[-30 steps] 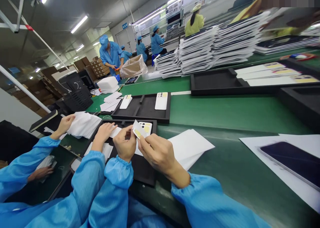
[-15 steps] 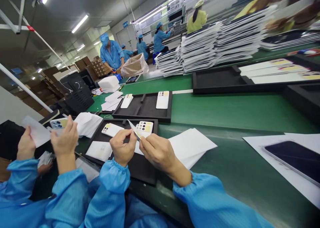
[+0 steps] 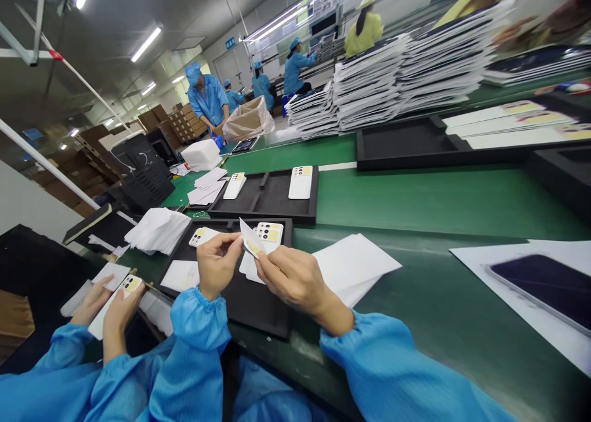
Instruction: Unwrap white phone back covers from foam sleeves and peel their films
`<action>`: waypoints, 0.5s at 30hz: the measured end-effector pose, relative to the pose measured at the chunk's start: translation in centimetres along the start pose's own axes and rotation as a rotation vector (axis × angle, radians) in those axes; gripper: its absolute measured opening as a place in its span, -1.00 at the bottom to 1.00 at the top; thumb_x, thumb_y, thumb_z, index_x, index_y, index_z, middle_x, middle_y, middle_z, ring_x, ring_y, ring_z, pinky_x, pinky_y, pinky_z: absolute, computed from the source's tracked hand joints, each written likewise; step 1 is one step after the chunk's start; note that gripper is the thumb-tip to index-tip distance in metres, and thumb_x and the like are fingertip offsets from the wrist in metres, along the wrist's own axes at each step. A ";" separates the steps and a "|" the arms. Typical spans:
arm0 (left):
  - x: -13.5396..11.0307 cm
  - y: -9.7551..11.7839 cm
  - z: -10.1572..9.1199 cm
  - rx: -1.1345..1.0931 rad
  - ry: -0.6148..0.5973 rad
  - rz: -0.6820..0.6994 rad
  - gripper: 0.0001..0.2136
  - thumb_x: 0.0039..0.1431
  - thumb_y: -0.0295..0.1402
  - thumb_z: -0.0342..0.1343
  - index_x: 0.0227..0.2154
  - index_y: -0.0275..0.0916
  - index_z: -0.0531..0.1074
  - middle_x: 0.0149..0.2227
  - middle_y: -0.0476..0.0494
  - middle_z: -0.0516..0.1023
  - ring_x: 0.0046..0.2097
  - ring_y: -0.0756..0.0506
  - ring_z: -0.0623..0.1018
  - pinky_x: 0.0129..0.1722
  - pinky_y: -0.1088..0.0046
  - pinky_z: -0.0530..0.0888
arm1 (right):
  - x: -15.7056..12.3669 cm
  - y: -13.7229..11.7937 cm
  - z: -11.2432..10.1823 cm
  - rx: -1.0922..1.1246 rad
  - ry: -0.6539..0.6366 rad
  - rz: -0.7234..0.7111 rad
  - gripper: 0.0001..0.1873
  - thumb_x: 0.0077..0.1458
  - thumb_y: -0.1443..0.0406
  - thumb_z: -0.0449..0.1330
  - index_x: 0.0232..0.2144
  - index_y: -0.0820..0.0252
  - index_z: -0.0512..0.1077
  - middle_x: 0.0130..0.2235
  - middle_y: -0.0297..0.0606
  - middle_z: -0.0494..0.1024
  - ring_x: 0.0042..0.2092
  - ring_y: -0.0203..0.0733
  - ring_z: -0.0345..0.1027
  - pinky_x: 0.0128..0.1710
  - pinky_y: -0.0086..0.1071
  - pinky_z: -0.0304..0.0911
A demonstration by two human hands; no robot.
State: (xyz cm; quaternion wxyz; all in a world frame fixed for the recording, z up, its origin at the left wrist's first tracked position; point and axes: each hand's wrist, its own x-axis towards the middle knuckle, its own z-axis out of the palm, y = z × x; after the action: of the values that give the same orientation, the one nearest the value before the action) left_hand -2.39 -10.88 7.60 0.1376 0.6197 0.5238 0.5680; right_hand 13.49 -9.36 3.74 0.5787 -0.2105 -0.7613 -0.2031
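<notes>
My left hand [image 3: 218, 263] and my right hand [image 3: 290, 278] both pinch a thin white film [image 3: 250, 240] with a yellow tab, held above a black foam tray [image 3: 258, 305]. Under the film a white phone back [image 3: 269, 232] with camera holes lies in the tray. A second white phone back [image 3: 203, 235] lies in the tray's left slot. A co-worker's hands [image 3: 111, 296] at lower left hold another white phone back.
A second black tray [image 3: 270, 198] with two white phones sits farther along the green belt [image 3: 415, 200]. White sheets [image 3: 351, 265] lie right of my tray, a paper pile [image 3: 157, 230] to the left. Stacked trays [image 3: 392, 83] line the far side. A dark phone [image 3: 545, 286] lies at the right.
The co-worker's hands dropped from chest height to the lower left with a phone back. My hands moved slightly left, and the film is lifted a little more.
</notes>
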 end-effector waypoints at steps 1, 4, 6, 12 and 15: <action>-0.1 -0.1 -0.1 -0.036 -0.003 -0.028 -0.85 0.01 -0.28 0.24 -0.42 -0.26 0.60 -0.44 -0.11 0.62 -0.42 -0.03 0.56 -0.37 0.50 0.52 | 0.0 0.0 0.0 0.001 0.005 -0.002 -0.82 0.22 0.46 0.08 -0.42 0.31 0.41 -0.60 -0.38 0.26 -0.53 -0.32 0.06 -0.51 -0.36 -0.02; -0.2 -0.7 0.1 -0.126 0.023 -0.100 -0.83 -0.01 -0.27 0.26 -0.43 -0.28 0.59 -0.45 -0.12 0.62 -0.42 -0.02 0.56 -0.38 0.51 0.51 | 0.1 -0.1 0.0 0.016 0.012 -0.001 -0.83 0.21 0.46 0.09 -0.42 0.29 0.41 -0.59 -0.37 0.30 -0.52 -0.33 0.09 -0.51 -0.37 0.00; -0.4 -1.2 0.4 -0.204 0.049 -0.147 -0.82 -0.01 -0.25 0.27 -0.43 -0.29 0.58 -0.45 -0.11 0.61 -0.41 -0.02 0.56 -0.38 0.52 0.50 | 0.1 -0.1 0.0 0.032 0.002 0.007 -0.86 0.21 0.43 0.12 -0.40 0.28 0.42 -0.58 -0.36 0.33 -0.51 -0.33 0.13 -0.50 -0.39 0.02; -1.2 -2.3 2.0 -0.473 0.199 -0.260 -0.77 -0.10 -0.20 0.31 -0.46 -0.28 0.52 -0.48 -0.05 0.56 -0.45 0.02 0.53 -0.41 0.54 0.48 | -0.2 -0.2 0.3 0.176 -0.044 0.173 -0.77 0.26 0.30 0.08 -0.40 0.28 0.44 -0.47 -0.24 0.44 -0.46 -0.32 0.26 -0.51 -0.40 0.05; -1.6 -2.7 2.3 -0.406 0.223 -0.238 -0.76 -0.06 -0.18 0.28 -0.43 -0.28 0.52 -0.45 -0.06 0.57 -0.41 0.00 0.55 -0.36 0.52 0.50 | -0.4 -0.2 0.4 0.175 -0.102 0.273 -0.77 0.24 0.31 0.08 -0.43 0.26 0.44 -0.46 -0.25 0.45 -0.46 -0.32 0.27 -0.51 -0.40 0.03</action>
State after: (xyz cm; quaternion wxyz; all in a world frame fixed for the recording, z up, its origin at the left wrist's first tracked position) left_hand -1.42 -10.11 3.88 0.2666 0.4468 0.4803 0.7061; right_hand 13.14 -9.37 3.21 0.5776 -0.2709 -0.7688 -0.0447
